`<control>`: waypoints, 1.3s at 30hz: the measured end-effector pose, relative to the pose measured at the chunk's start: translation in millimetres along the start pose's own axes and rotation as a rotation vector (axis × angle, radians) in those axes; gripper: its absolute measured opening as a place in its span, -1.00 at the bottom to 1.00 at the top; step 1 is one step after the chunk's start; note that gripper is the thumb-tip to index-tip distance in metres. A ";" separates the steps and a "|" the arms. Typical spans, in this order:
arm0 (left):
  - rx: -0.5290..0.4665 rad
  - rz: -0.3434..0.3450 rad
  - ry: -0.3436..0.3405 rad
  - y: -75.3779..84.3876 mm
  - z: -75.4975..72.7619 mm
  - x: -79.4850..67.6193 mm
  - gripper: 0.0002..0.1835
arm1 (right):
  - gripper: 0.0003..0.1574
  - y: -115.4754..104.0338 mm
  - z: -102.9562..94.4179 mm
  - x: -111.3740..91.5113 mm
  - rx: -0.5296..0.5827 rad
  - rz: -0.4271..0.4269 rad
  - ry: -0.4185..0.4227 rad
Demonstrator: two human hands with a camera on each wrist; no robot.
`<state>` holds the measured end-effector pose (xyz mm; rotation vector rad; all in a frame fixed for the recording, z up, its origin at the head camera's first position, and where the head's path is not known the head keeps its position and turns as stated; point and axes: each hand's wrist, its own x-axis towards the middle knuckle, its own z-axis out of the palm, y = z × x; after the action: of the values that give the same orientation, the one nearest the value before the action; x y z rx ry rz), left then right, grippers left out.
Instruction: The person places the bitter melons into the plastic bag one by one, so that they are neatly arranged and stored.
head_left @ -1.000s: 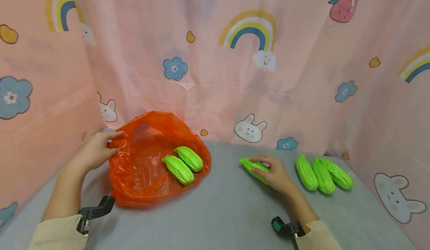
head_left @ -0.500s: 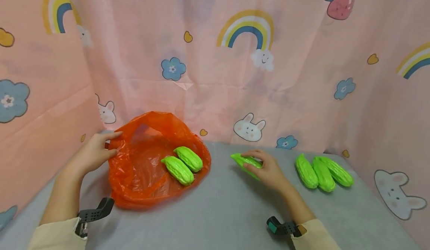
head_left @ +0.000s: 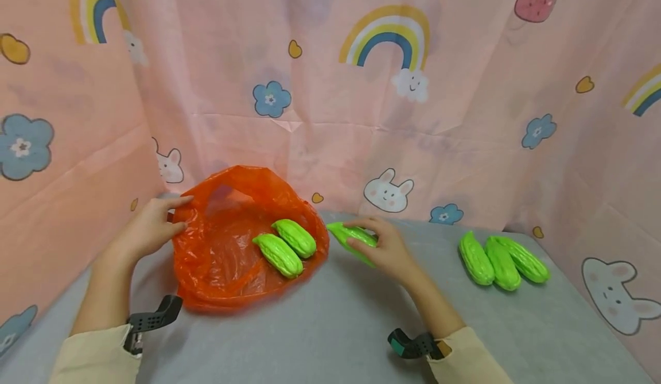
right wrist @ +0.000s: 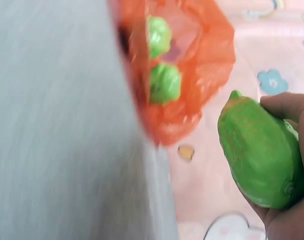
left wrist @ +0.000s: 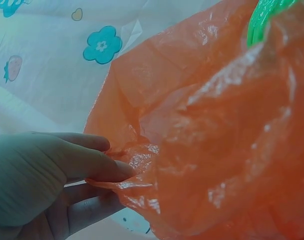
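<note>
My left hand (head_left: 150, 229) pinches the left rim of an orange plastic bag (head_left: 222, 258), whose mouth is spread wide; the left wrist view shows the film between thumb and fingers (left wrist: 94, 170). Two bright green bitter melons (head_left: 279, 256) lie side by side in the bag's right part. My right hand (head_left: 389, 252) grips another bitter melon (right wrist: 259, 150) around its body, just right of the bag. Its pointed end faces the bag's right rim and overlaps it closely in the head view.
Three more bitter melons (head_left: 502, 263) lie together on the grey tabletop (head_left: 310, 338) at the right. A pink patterned curtain (head_left: 330, 103) stands along the back and both sides.
My right hand has carried the bitter melon leftward, from mid-table to beside the bag's right rim. The left hand keeps its hold on the bag, and the other melons stay put.
</note>
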<state>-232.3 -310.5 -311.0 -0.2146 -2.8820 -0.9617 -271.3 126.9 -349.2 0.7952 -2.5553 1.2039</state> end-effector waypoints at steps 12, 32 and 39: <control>0.019 0.017 0.011 -1.8 -2.3 0.6 -0.40 | -0.64 -43.6 40.0 28.3 0.131 -0.070 0.035; 0.036 0.013 -0.014 3.5 -0.9 5.2 -0.42 | -0.66 -89.4 101.9 39.9 0.173 0.033 -0.073; 0.063 0.008 -0.008 1.3 0.2 4.0 -0.42 | -0.68 -92.7 123.0 38.2 0.131 -0.006 -0.046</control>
<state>-236.1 -309.0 -309.9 -0.2254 -2.9115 -0.8690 -247.0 -29.8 -353.0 0.8670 -2.5290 1.3790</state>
